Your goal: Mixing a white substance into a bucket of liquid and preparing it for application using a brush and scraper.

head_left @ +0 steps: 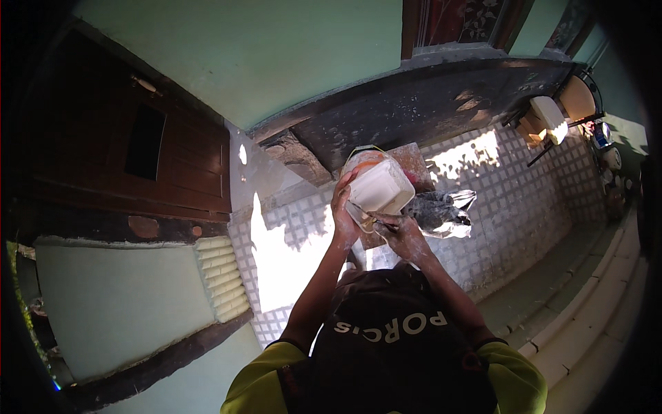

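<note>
My left hand grips the left side of a white, squarish plastic container, held tilted at the centre. My right hand, dusted white, is closed on a thin tool, apparently a scraper, against the container's lower edge. A bucket with an orange patch shows behind the container, partly hidden. Beneath them is a stained board on the tiled floor. Just right of my hands lies a crumpled dark-and-white bag.
A brown wooden door is at the left, a dark-based wall ahead. Furniture with a pale box stands at the upper right, above assorted containers. Steps or ledges run along the right. Sunlight patches the tiled floor.
</note>
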`<state>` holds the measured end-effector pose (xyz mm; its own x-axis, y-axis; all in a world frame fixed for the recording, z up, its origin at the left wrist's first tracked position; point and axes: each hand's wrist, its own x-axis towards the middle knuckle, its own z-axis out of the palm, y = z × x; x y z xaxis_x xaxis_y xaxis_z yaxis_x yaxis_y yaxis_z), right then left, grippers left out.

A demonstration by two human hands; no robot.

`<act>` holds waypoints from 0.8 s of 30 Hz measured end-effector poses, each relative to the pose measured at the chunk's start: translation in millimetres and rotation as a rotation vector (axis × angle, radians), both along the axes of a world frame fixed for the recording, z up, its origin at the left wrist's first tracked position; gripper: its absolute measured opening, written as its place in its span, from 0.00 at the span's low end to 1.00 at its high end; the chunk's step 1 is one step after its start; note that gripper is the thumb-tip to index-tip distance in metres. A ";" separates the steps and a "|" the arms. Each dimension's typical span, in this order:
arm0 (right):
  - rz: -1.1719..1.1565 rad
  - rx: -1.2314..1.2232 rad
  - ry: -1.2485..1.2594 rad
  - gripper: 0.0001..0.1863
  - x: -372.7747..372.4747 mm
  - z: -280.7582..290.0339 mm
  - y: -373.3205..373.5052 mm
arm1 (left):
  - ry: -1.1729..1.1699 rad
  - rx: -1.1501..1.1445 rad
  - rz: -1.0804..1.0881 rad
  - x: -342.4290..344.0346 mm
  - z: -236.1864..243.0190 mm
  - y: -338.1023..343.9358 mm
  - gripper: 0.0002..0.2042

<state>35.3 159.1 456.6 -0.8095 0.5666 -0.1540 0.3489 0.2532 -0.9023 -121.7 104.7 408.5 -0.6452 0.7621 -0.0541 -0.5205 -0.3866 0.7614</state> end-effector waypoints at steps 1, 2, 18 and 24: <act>0.005 0.002 0.001 0.19 -2.0 10.5 1.1 | 0.030 -0.002 0.016 0.2 -3.1 -2.5 0.24; 0.013 -0.183 -0.089 0.19 -3.7 30.3 1.6 | 0.058 -0.005 0.030 0.7 -6.4 -6.1 0.26; 0.454 0.131 0.049 0.21 1.7 28.1 18.3 | -0.474 -0.019 -0.545 -69.4 -77.6 -85.6 0.40; 0.462 0.232 -0.045 0.19 -3.1 30.3 12.3 | -0.651 -0.057 -0.767 -74.8 -65.7 -71.7 0.33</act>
<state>32.2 171.4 486.8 -0.9786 0.1754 -0.1074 0.1909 0.5812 -0.7910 -196.5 33.0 342.8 0.1866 0.9444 -0.2708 -0.9347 0.2555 0.2472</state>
